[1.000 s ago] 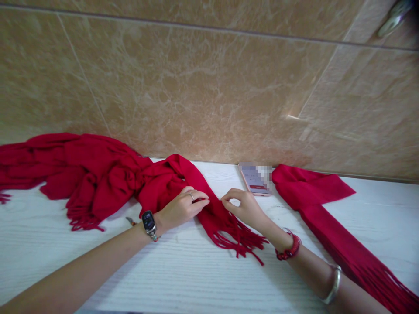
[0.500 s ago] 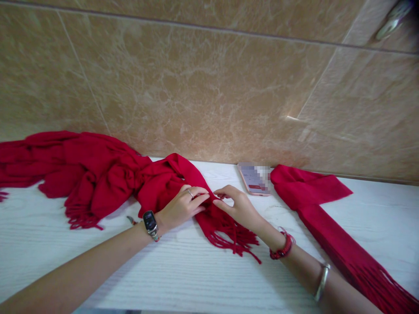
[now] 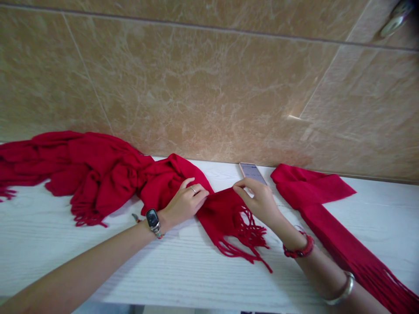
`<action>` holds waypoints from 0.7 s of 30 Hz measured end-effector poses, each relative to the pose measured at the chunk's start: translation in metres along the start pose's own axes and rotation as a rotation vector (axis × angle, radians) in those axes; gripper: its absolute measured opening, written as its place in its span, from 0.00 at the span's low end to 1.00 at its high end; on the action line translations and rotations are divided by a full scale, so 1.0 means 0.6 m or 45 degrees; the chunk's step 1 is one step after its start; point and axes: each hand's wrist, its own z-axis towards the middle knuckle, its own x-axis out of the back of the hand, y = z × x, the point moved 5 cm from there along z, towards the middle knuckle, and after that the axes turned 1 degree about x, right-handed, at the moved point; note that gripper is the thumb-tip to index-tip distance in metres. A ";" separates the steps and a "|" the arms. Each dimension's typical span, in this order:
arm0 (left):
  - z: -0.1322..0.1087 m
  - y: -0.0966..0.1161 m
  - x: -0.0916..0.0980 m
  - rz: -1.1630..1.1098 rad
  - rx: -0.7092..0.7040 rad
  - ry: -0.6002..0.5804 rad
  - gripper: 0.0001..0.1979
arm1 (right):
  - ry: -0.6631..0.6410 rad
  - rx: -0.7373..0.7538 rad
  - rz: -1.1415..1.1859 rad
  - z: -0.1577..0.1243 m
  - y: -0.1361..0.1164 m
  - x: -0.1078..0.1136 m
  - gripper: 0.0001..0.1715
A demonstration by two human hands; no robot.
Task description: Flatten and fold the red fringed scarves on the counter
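A crumpled red fringed scarf (image 3: 108, 174) lies along the back of a white wood-grain table (image 3: 183, 274). Its near end (image 3: 225, 213) is stretched flat between my hands, fringe hanging toward me. My left hand (image 3: 185, 203), with a ring and a wristwatch, pinches the scarf's left edge. My right hand (image 3: 257, 198), with a red bead bracelet and a silver bangle, pinches the right edge and holds it a little off the table.
A phone (image 3: 252, 171) lies by the wall just behind my right hand. A second red fringed scarf (image 3: 330, 226), folded into a long strip, runs along the right side. A tan marble-tiled wall (image 3: 209, 87) rises behind the table.
My right hand has moved right and back, pulling the scarf end wider, so the cloth now spreads flat between both hands. My left hand has stayed nearly in place.
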 end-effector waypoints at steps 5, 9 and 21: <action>-0.001 0.002 -0.007 0.025 -0.027 -0.074 0.09 | -0.156 0.039 -0.219 -0.007 0.011 -0.027 0.08; 0.001 0.014 -0.001 0.043 -0.086 -0.054 0.11 | -0.283 0.154 -0.093 -0.017 -0.019 -0.064 0.16; 0.008 -0.021 0.021 -0.185 0.145 0.088 0.07 | -0.025 0.016 -0.148 -0.003 0.004 -0.007 0.09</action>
